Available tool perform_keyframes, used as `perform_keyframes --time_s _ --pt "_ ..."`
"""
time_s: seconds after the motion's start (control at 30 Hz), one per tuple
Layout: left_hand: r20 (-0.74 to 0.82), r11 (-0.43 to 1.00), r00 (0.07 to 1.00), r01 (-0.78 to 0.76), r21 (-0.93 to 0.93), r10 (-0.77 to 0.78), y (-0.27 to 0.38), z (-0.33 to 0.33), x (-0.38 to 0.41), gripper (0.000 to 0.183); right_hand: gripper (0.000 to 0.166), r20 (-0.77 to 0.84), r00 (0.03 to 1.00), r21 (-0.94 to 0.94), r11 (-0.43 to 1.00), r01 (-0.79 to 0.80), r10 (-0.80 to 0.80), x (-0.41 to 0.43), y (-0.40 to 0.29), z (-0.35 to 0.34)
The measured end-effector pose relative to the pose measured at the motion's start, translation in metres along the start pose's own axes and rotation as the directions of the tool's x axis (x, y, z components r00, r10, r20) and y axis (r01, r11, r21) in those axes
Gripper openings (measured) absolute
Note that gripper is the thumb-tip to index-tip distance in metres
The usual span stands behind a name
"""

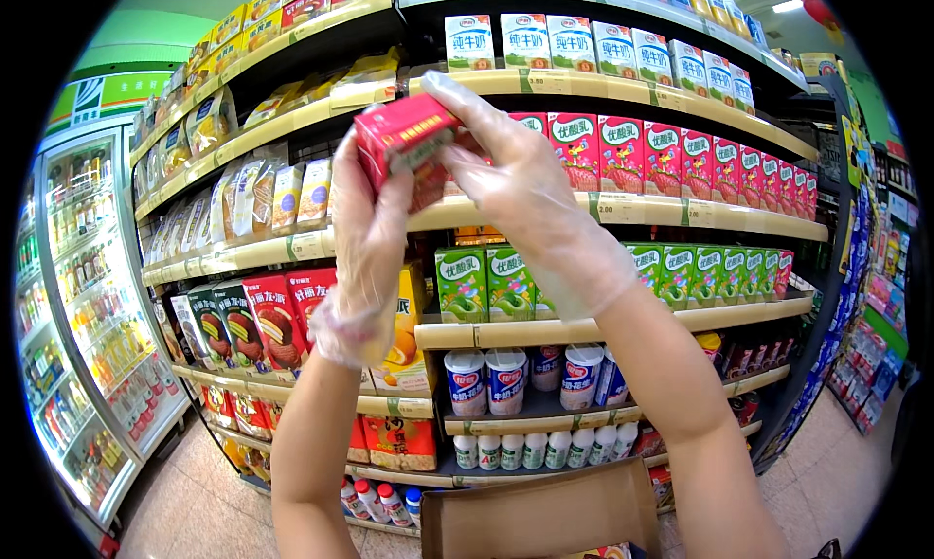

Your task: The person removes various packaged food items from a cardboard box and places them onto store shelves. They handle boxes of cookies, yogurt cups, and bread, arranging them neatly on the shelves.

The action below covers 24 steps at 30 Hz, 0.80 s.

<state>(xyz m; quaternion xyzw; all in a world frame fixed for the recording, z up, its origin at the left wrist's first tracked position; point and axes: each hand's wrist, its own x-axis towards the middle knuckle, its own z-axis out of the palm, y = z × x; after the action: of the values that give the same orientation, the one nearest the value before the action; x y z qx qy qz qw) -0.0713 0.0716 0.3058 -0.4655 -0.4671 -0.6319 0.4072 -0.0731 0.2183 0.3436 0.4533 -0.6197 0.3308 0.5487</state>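
Observation:
Both my hands, in clear plastic gloves, are raised before a store shelf. My left hand point(372, 216) grips a small red drink carton point(401, 139) from the left and below, tilted with its top towards me. The fingers of my right hand point(503, 150) are at the carton's right side, one finger above it. Behind them a row of pink-red drink cartons point(620, 154) stands on the shelf. White milk cartons point(549, 42) line the shelf above, and green drink cartons point(461, 282) the shelf below, partly hidden by my right wrist.
An open cardboard box point(540, 508) is at the bottom, below the shelves. Lower shelves hold cans point(505, 380) and small white bottles point(511, 451). Boxed pies point(273, 322) and bagged snacks point(252, 187) fill the left shelves. A glass-door drinks cooler point(91, 267) stands at far left.

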Motion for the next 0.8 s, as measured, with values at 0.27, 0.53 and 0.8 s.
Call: perform_keyframes --time_s 0.27,0.53,0.8 --pt "0.038 0.993 0.998 -0.061 0.099 0.058 -0.086 -0.038 0.059 0.051 0.049 0.113 0.986 -0.256 0.962 -0.094 0.127 0.045 0.064 0.029" --pt "0.057 0.973 0.972 0.230 -0.015 -0.229 -0.095 -0.040 0.063 0.045 0.044 0.202 0.978 -0.673 0.732 0.106 0.044 0.050 0.077 0.034" --pt "0.053 0.876 0.876 0.475 0.087 -0.480 -0.083 -0.033 0.062 0.051 0.039 0.259 0.963 -0.741 0.654 0.151 0.070 0.041 0.087 0.024"
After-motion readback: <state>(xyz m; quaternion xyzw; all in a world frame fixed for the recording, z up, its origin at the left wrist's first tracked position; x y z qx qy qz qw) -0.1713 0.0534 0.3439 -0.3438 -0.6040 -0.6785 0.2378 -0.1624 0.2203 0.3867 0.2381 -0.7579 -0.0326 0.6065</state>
